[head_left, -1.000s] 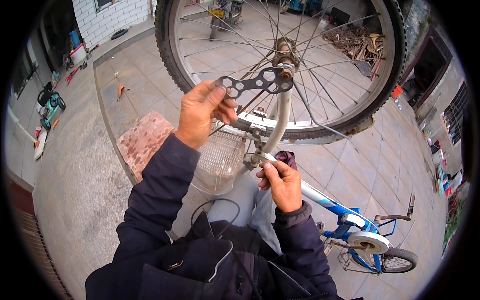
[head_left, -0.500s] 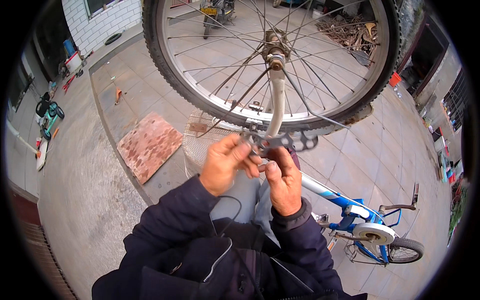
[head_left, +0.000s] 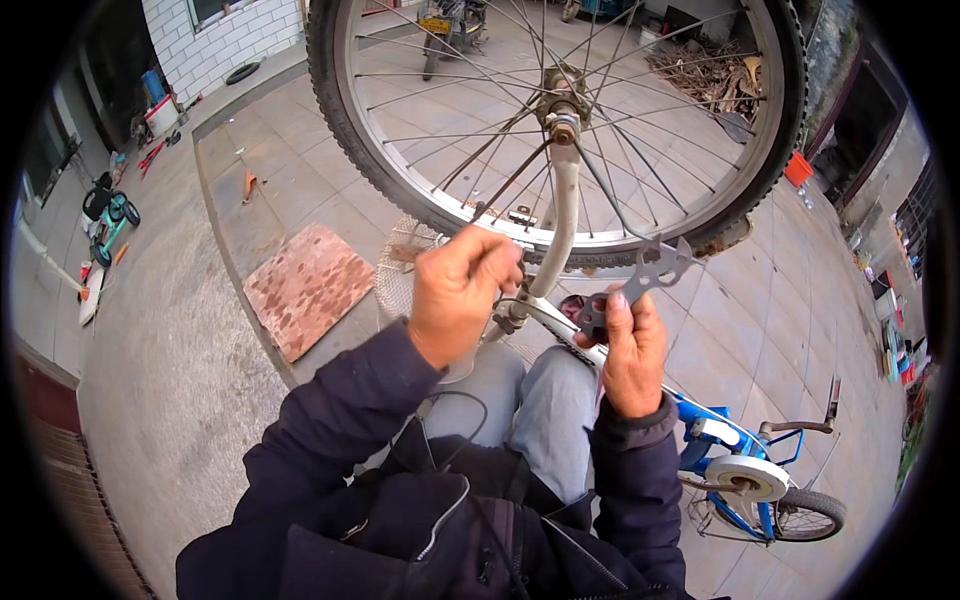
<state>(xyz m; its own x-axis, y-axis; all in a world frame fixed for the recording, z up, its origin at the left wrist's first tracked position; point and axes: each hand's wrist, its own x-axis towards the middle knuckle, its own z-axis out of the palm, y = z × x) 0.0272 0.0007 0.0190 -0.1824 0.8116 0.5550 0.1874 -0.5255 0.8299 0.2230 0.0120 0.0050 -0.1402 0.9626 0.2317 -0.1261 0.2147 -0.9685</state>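
Right hand around wrench, number plate beyond

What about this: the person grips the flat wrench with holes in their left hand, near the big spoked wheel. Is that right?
Not quite: the head view shows the flat wrench in the person's right hand, not the left hand. It is indeed near the big spoked wheel.
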